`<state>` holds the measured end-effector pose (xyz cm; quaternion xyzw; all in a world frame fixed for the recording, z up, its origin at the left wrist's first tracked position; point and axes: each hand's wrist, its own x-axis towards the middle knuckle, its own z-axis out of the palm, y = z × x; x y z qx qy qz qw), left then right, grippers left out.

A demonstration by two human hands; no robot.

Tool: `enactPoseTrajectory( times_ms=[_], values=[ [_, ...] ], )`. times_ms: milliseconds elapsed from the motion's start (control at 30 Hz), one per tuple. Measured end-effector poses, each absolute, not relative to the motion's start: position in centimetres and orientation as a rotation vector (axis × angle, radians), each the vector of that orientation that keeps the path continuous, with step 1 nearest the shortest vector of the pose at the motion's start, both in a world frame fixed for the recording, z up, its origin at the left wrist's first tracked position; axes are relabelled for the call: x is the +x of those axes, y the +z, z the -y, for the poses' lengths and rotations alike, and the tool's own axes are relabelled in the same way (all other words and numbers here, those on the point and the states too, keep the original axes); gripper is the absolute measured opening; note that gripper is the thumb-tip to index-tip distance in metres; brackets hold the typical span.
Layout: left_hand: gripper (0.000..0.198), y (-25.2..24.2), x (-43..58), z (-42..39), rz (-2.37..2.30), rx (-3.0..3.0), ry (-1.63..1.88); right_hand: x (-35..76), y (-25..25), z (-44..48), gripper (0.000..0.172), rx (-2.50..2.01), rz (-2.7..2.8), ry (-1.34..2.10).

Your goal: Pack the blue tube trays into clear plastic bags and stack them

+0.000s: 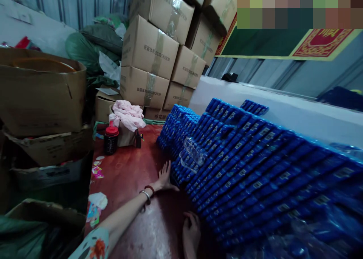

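A tall wall of stacked blue packs [241, 168] with small white labels leans along the right side of the red table [133, 172]. My left hand [165, 179], with two bracelets at the wrist, has its fingers spread at the lower left edge of the stack and holds nothing. Lower down, my right hand [192, 228] is beside the bottom of the stack, its fingers bent; shadow and blur hide what is between them, if anything. A crumpled clear plastic wrapper [194, 153] lies against the front of the packs.
A dark bottle with a red lid [111, 140] stands beside a box topped by pink cloth [129, 113]. Paper scraps [97, 201] lie on the table's left edge. Large cartons [153, 49] are piled behind; open boxes [42, 92] stand at the left.
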<state>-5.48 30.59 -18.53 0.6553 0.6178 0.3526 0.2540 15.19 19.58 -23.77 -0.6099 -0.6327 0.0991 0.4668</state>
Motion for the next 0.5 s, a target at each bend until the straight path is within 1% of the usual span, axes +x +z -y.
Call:
enactPoseTrajectory(
  times_ms=[67, 133, 167, 367, 433, 500],
  values=[
    [0.128, -18.8, -8.1, -31.6, -1.689, 1.653, 1.193, 15.5, -24.1, -19.7, 0.028, -1.487, 1.581, 0.231],
    [0.117, -18.9, -10.8, -33.4, -1.780, 1.520, 1.349, 15.8, -24.4, -19.9, 0.028, -1.480, 1.602, 0.209],
    [0.117, -18.8, -11.9, -34.7, -1.821, 1.487, 1.365, 16.0, -24.6, -19.9, 0.028, -1.478, 1.612, 0.193],
    [0.135, -18.7, -14.6, -43.7, -1.918, 1.468, 1.295, 16.9, -26.6, -20.0, 0.025, -1.441, 1.671, 0.083],
    [0.137, -18.8, -14.6, -46.0, -1.947, 1.473, 1.292, 17.1, -27.3, -20.0, 0.027, -1.412, 1.655, 0.023],
    [0.135, -19.0, -14.7, -47.7, -1.972, 1.497, 1.294, 17.3, -27.8, -20.1, 0.027, -1.383, 1.681, -0.028]
  ],
)
